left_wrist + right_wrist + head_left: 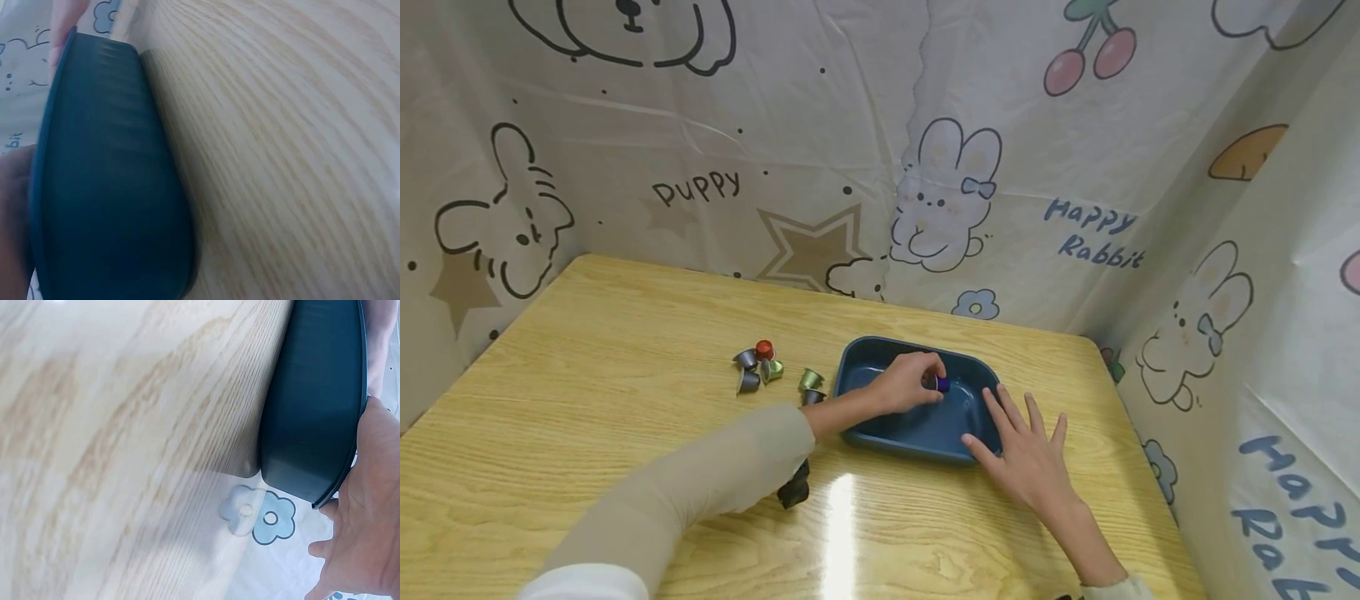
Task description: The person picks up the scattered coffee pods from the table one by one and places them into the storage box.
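Observation:
My left hand (pixel 908 385) reaches over the left rim of a dark blue tray (pixel 917 433) and pinches a purple coffee capsule (pixel 942 384) between thumb and fingers, inside the tray's outline. With fingers spread straight, my right hand (pixel 1026 454) touches the tray's right rim. From the right wrist view, that hand (pixel 369 506) lies along the edge of the tray (pixel 312 400). The left wrist view is mostly filled by the tray's outer wall (pixel 112 169); the capsule is hidden there.
Left of the tray, several coffee capsules lie on the wooden table (pixel 625 400), among them a red one (pixel 764 349), a light green one (pixel 810 380) and a dark grey one (pixel 748 382). A printed cloth (pixel 820 125) hangs behind the table and along its right side.

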A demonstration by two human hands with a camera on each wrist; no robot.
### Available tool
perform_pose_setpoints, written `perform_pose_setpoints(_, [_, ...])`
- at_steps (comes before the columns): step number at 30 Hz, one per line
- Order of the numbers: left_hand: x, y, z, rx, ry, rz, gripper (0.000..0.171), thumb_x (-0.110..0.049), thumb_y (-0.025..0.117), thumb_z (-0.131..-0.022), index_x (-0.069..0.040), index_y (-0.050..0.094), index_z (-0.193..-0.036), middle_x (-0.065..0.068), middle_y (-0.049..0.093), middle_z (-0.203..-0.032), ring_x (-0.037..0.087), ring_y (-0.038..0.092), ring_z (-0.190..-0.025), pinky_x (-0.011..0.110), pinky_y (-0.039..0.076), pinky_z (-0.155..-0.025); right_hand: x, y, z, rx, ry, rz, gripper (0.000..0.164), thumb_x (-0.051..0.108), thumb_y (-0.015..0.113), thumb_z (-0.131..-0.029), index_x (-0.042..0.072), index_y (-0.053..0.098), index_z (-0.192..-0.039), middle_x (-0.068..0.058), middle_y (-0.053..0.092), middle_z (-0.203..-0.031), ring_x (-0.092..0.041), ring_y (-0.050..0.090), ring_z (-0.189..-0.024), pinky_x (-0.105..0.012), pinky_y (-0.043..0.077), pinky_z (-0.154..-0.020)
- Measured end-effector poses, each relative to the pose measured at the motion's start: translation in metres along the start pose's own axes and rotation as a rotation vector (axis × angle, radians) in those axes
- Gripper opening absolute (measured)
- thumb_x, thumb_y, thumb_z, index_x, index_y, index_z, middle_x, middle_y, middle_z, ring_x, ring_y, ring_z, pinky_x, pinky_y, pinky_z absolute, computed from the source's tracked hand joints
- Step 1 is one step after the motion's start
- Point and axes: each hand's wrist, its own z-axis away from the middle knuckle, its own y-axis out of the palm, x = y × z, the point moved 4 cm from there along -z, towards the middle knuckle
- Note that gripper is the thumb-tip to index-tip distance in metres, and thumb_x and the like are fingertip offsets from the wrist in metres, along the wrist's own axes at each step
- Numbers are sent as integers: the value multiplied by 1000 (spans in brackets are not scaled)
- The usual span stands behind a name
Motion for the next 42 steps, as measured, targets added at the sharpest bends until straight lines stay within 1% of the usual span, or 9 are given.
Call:
perform_pose_setpoints(4, [2, 10, -5, 41, -8, -70, 22, -10, 77, -89, -5, 65, -106, 6, 64, -102, 17, 61, -92, 26, 51, -81, 0, -1, -1, 3, 0, -4, 83, 69, 46, -95, 18, 29, -159, -11, 23, -163, -46, 9, -147, -78, -6, -103])
perform_pose_setpoints(7, [3, 16, -9, 59, -12, -104, 22, -11, 77, -90, -4, 65, -107, 7, 64, -102, 17, 60, -91, 26, 50, -79, 0, -1, -1, 5, -1, -7, 83, 68, 46, -95, 18, 29, -159, -11, 23, -163, -46, 9, -147, -78, -6, -103])
perform_pose_setpoints(13, [4, 21, -15, 85, -22, -160, 23, -12, 76, -90, -4, 64, -108, 7, 63, -98, 15, 59, -87, 24, 49, -74, -1, -1, -1, 8, -5, -6, 83, 68, 46, -95, 19, 29, -159, -11, 23, -163, -46, 8, -147, -78, -7, -103])
perform_pose_setpoints(18, [3, 25, -19, 118, -34, -206, 25, -15, 75, -91, -6, 64, -111, 5, 62, -99, 14, 58, -87, 24, 49, -73, -1, -1, -1, 8, -5, -3, 82, 69, 46, -95, 20, 29, -159, -11, 23, -163, -45, 8, -147, -78, -6, -102])
perform_pose_setpoints(22, [2, 28, -23, 132, -47, -232, 25, -17, 75, -92, -7, 63, -112, 4, 61, -98, 13, 57, -87, 24, 48, -73, 0, -1, 0, 7, -4, -5, 83, 69, 46, -95, 20, 29, -159, -11, 23, -163, -46, 9, -147, -78, -6, -102])
perform_pose_setpoints(26, [1, 29, -25, 127, -64, -246, 25, -17, 74, -92, -7, 63, -112, 4, 60, -97, 13, 57, -85, 24, 48, -71, 0, -1, 0, 9, -3, -6, 82, 69, 46, -95, 20, 29, -159, -11, 24, -163, -46, 9, -147, -78, -6, -102])
perform_pose_setpoints(34, [-2, 27, -25, 121, -63, -253, 27, -17, 75, -92, -6, 63, -114, 5, 61, -99, 14, 59, -86, 24, 49, -72, 0, -1, 0, 7, -4, -8, 83, 69, 46, -95, 20, 29, -159, -11, 23, -163, -46, 8, -147, -78, -6, -102])
perform_pose_setpoints(42, [-3, 24, -20, 122, -71, -262, 33, -19, 75, -92, -8, 62, -120, 7, 60, -110, 16, 59, -93, 27, 50, -77, 0, -1, 0, 1, -7, -11, 82, 68, 46, -95, 19, 30, -159, -12, 24, -163, -46, 9, -147, -78, -6, -102])
